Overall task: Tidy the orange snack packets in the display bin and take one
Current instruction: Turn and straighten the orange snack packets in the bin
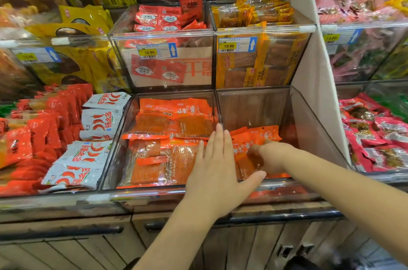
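Two clear display bins sit side by side in the lower row. The left bin [123, 128] is filled with flat-lying orange snack packets [167, 124]. The right bin [309, 119] holds only a small upright bunch of orange packets [262, 135] near its front. My left hand [217, 166] lies flat with straight fingers over the divider between the two bins, its thumb spread toward the bunch. My right hand [273, 155] reaches into the right bin and grips that bunch, fingers curled round the packets' edge.
Above are clear bins of red packets [163, 20] and orange-yellow packets [254, 13] with 10.90 price tags. White chilli-print packets [101, 119] and red packets [44, 128] fill the left bin. Pink-red packets [375, 133] lie right of a white partition [309, 66]. Wooden cabinet doors [88, 247] are below.
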